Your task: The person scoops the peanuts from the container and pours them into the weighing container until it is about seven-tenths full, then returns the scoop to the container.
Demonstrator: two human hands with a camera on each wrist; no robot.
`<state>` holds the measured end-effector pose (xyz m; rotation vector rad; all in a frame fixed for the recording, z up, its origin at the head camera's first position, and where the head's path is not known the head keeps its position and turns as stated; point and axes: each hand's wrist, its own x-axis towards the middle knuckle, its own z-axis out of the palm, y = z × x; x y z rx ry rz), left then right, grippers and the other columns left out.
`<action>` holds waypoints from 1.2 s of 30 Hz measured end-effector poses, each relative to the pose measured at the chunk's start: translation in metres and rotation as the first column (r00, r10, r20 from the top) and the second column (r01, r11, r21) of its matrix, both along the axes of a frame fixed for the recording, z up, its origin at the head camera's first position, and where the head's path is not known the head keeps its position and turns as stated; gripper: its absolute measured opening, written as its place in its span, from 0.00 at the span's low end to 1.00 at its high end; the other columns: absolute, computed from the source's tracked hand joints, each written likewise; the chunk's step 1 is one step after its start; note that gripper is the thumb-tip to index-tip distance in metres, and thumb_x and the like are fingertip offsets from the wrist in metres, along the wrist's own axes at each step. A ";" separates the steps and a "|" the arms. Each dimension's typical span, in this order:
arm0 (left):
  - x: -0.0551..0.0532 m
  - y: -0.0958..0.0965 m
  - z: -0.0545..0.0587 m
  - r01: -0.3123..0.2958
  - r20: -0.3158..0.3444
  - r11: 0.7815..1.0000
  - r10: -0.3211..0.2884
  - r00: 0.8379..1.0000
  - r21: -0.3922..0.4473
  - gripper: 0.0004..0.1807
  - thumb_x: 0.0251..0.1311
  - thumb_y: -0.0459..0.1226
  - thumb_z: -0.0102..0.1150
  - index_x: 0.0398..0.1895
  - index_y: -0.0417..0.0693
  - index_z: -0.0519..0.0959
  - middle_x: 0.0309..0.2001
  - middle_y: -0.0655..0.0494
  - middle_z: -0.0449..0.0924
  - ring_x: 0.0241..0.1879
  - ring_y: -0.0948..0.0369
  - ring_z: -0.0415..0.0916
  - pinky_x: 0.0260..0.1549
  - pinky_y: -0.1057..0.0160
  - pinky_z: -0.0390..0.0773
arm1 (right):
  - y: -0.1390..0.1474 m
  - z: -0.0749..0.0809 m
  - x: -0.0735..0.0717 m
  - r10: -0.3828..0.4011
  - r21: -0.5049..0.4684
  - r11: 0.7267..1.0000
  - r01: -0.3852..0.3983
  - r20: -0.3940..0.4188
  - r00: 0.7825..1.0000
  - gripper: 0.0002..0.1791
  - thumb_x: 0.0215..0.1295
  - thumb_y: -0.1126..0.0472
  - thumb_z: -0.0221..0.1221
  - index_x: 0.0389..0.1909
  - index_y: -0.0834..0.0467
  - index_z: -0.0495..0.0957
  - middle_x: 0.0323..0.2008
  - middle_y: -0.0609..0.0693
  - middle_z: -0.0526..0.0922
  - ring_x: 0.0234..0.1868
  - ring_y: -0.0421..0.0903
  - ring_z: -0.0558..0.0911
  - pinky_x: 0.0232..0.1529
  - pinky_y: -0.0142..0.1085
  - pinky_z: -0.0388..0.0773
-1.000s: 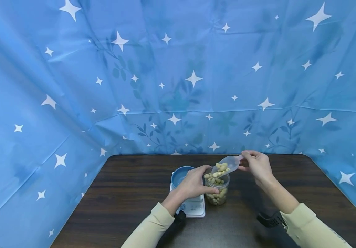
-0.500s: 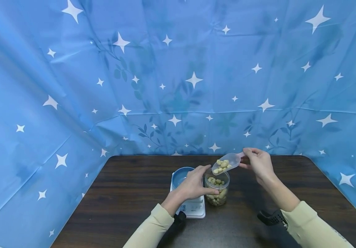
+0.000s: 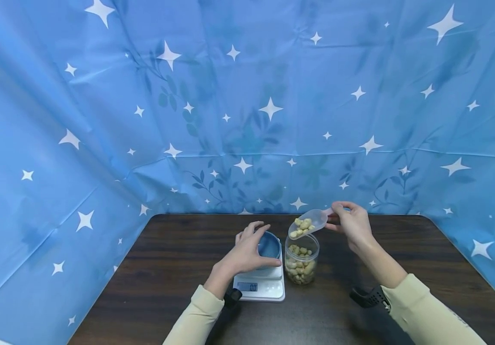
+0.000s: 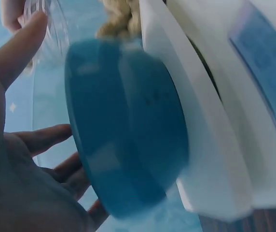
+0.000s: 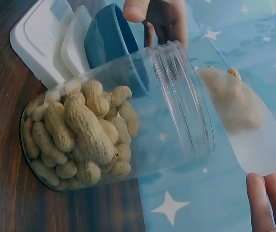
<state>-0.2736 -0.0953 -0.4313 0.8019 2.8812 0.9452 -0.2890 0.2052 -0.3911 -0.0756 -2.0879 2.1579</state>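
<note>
My right hand [image 3: 355, 227] pinches the handle of a clear plastic scoop [image 3: 320, 218], which carries several peanuts [image 3: 304, 225] above the mouth of a clear jar [image 3: 302, 258]. Peanuts [image 5: 85, 130] fill the lower half of that jar in the right wrist view. My left hand [image 3: 244, 251] spreads around a blue bowl [image 4: 123, 125], thumb and fingers apart, with the fingertips right at its rim in the left wrist view. The bowl sits on a white kitchen scale [image 3: 269, 291] just left of the jar; its display [image 3: 247, 287] reads 0.0.
A dark wood-grain table [image 3: 165, 287] bears everything. Behind and to the left of it hangs a blue cloth [image 3: 213, 96] with white stars. Black straps [image 3: 370, 297] circle both wrists.
My left hand has let go of the jar and moved left to the bowl. The scoop has risen out of the jar with peanuts and shifted slightly left.
</note>
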 end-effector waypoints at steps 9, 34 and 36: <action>0.003 -0.024 -0.006 -0.054 0.110 0.999 0.053 0.993 0.004 0.63 0.48 0.60 0.78 0.82 0.50 0.54 0.80 0.44 0.46 0.76 0.43 0.50 0.68 0.34 0.52 | -0.017 0.001 -0.004 0.025 -0.008 1.000 -0.025 -0.018 1.000 0.22 0.80 0.59 0.51 0.64 0.73 0.65 0.32 0.47 0.86 0.34 0.39 0.87 0.40 0.37 0.85; -0.003 -0.039 -0.012 -0.083 0.234 0.996 0.083 0.969 -0.009 0.67 0.46 0.60 0.79 0.81 0.41 0.51 0.76 0.38 0.55 0.71 0.42 0.59 0.66 0.33 0.59 | -0.076 -0.006 -0.012 -0.005 0.173 0.985 0.015 -0.059 0.998 0.18 0.80 0.61 0.51 0.60 0.71 0.71 0.36 0.61 0.87 0.33 0.46 0.86 0.35 0.37 0.85; -0.003 -0.039 -0.012 -0.084 0.236 0.996 0.083 0.968 -0.007 0.67 0.46 0.60 0.79 0.81 0.41 0.51 0.76 0.38 0.56 0.71 0.42 0.60 0.66 0.33 0.60 | -0.080 -0.007 -0.011 -0.002 0.232 0.972 0.024 -0.094 0.996 0.18 0.80 0.60 0.52 0.60 0.70 0.72 0.35 0.61 0.87 0.34 0.48 0.87 0.33 0.37 0.85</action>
